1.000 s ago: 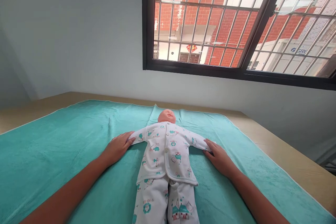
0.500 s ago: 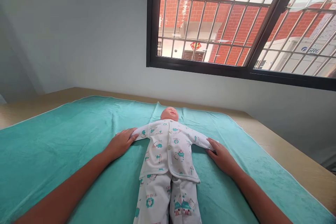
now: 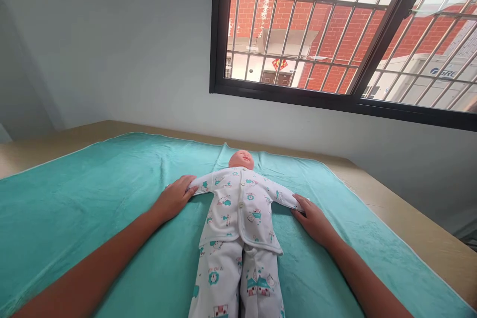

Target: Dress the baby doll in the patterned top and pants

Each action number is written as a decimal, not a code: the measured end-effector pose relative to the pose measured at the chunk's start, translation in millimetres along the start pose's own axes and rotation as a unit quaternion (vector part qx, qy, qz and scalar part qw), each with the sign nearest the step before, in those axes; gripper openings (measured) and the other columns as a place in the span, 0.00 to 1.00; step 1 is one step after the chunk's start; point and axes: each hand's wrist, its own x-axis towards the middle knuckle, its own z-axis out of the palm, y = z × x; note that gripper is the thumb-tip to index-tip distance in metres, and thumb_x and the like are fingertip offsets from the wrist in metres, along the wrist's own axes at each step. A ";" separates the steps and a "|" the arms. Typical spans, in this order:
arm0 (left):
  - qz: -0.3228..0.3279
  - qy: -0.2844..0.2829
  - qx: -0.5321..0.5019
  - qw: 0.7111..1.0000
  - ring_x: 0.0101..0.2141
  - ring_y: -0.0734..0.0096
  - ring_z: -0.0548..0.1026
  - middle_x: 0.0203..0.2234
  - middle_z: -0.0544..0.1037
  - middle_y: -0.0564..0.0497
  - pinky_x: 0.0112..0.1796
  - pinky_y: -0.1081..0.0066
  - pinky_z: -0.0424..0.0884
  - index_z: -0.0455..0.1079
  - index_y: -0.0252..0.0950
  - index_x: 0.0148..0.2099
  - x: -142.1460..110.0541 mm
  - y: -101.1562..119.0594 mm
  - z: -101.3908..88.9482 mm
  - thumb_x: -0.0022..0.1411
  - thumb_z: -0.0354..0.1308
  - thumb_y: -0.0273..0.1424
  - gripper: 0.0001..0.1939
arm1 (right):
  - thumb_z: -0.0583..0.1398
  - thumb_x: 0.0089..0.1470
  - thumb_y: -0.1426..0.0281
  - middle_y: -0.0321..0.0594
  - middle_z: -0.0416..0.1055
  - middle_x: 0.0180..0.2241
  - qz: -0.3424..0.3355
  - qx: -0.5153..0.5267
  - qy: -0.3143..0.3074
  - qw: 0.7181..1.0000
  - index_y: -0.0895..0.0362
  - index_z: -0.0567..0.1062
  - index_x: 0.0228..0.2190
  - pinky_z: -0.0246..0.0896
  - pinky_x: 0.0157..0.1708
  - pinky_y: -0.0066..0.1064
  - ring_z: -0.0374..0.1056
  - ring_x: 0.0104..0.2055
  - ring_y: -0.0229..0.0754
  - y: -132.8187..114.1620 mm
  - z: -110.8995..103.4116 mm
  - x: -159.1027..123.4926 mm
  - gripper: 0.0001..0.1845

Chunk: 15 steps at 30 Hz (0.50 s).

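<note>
A baby doll (image 3: 241, 159) lies on its back with its head toward the wall and both arms spread. It wears a white printed jacket (image 3: 227, 208), buttoned down the front, and matching trousers (image 3: 219, 278). At the left, my left hand (image 3: 176, 198) is closed round the end of one sleeve (image 3: 203, 185), thumb on the near side. My right hand (image 3: 315, 217) grips the end of the opposite sleeve (image 3: 283, 196) the same way. The doll's own hands are hidden under the sleeve ends and my fingers. The trouser legs run out of view at the bottom.
A turquoise blanket (image 3: 112, 179) is spread beneath the doll over a pale wooden table (image 3: 410, 208). Behind the table rises a plain wall (image 3: 149, 59) with a dark-framed, barred window (image 3: 283, 90) at the upper right.
The camera view has shifted very slightly. Both hands keep their hold on the sleeve ends, and the doll stays in the same pose.
</note>
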 end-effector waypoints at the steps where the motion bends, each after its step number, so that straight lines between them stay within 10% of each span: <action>1: 0.003 0.025 0.000 1.000 0.57 0.57 0.64 0.59 0.66 0.45 0.56 0.58 0.61 0.61 0.38 0.62 -0.1 4.0 -1.1 0.68 0.42 0.46 0.26 | 0.53 0.58 0.63 0.47 0.61 0.61 -0.003 -0.007 0.012 1.000 0.54 0.62 0.60 0.54 0.59 0.48 0.59 0.61 0.53 -2.1 -0.3 0.3 0.29; 6: 0.022 0.115 -0.071 0.991 0.61 0.58 0.61 0.62 0.62 0.46 0.59 0.56 0.61 0.64 0.39 0.59 -34.8 67.2 -25.3 0.69 0.43 0.42 0.22 | 0.53 0.60 0.63 0.45 0.56 0.64 -0.076 0.018 0.087 0.993 0.53 0.62 0.60 0.53 0.61 0.48 0.54 0.65 0.51 -63.6 -8.6 -24.5 0.27; 12: 0.178 0.025 -0.126 0.976 0.65 0.60 0.53 0.69 0.46 0.54 0.61 0.59 0.59 0.53 0.52 0.66 -159.1 148.4 -35.3 0.69 0.45 0.41 0.25 | 0.53 0.62 0.58 0.44 0.51 0.66 -0.219 0.021 0.072 0.973 0.51 0.51 0.66 0.57 0.60 0.48 0.49 0.67 0.53 -176.5 -18.0 -122.7 0.34; 15: 0.318 -0.021 -0.092 0.943 0.63 0.63 0.59 0.64 0.60 0.57 0.58 0.62 0.66 0.49 0.59 0.67 -214.7 158.7 -35.1 0.68 0.48 0.41 0.27 | 0.57 0.59 0.56 0.40 0.62 0.61 -0.301 0.009 0.090 0.949 0.45 0.61 0.61 0.64 0.55 0.43 0.61 0.61 0.53 -203.5 -22.6 -168.9 0.30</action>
